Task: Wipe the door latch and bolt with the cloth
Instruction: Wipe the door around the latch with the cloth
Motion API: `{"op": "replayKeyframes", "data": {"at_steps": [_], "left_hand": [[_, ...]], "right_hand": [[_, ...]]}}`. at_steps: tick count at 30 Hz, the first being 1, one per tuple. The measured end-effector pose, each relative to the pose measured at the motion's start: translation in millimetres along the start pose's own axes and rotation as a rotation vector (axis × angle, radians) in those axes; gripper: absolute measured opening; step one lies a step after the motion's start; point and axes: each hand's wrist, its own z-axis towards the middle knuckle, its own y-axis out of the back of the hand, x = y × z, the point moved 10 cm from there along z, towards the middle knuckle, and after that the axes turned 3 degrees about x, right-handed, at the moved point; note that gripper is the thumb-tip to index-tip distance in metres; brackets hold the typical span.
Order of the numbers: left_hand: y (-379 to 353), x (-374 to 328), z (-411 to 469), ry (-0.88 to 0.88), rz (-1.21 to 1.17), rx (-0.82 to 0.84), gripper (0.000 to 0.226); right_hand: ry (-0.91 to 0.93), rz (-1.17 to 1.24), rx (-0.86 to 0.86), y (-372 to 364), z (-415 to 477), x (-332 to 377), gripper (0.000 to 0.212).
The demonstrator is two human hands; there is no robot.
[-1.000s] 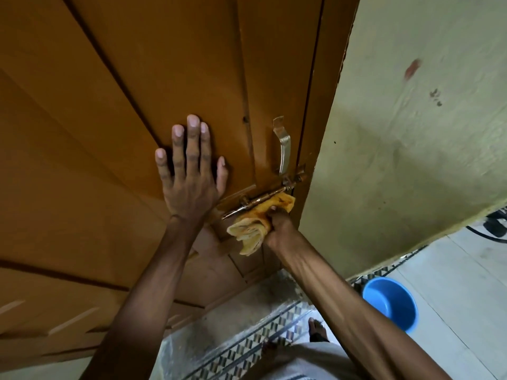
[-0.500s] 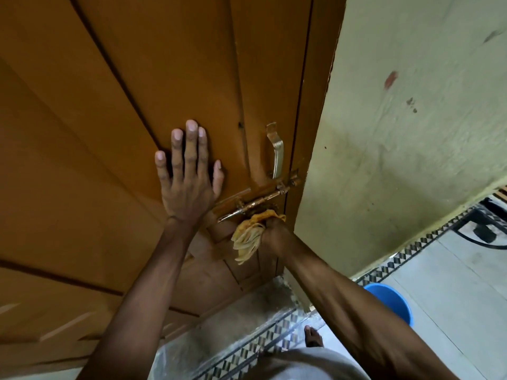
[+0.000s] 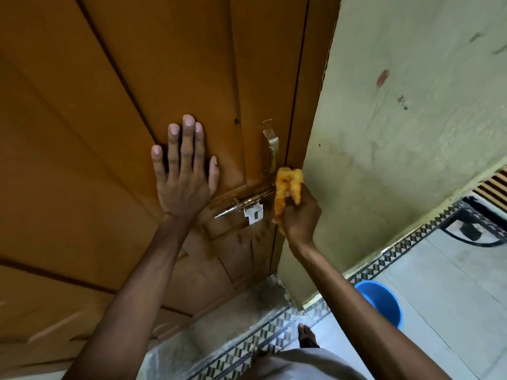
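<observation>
A brass sliding bolt (image 3: 241,202) runs across the brown wooden door (image 3: 137,91), with a silver latch flap (image 3: 253,214) hanging under it. My right hand (image 3: 300,215) grips a bunched yellow cloth (image 3: 287,187) and presses it on the bolt's right end at the door's edge, hiding that end. My left hand (image 3: 185,171) lies flat on the door with fingers spread, just left of the bolt. A metal pull handle (image 3: 271,145) stands above the bolt.
A pale green wall (image 3: 397,133) meets the door on the right. On the tiled floor a blue bucket (image 3: 384,303) stands by my right forearm. My bare foot (image 3: 307,335) is on the patterned threshold. A black metal frame (image 3: 477,226) is at far right.
My right hand has carried the cloth from under the bolt's middle up and right to its end at the door's edge, uncovering the silver latch flap. My left hand stays on the door.
</observation>
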Motion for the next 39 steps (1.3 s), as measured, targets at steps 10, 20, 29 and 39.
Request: {"op": "replayKeyframes", "data": {"at_steps": [10, 20, 29, 39], "left_hand": [[2, 1, 0, -0.003, -0.022, 0.016, 0.072], [8, 4, 3, -0.003, -0.091, 0.039, 0.069], [11, 6, -3, -0.089, -0.072, 0.011, 0.061], [21, 18, -8, -0.305, -0.042, -0.015, 0.057]], "right_hand": [[0.454, -0.305, 0.447, -89, -59, 5, 0.068], [0.472, -0.252, 0.419, -92, -74, 50, 0.063], [0.94, -0.64, 0.551, -143, -117, 26, 0.065], [0.973, -0.641, 0.388, -113, -89, 40, 0.046]]}}
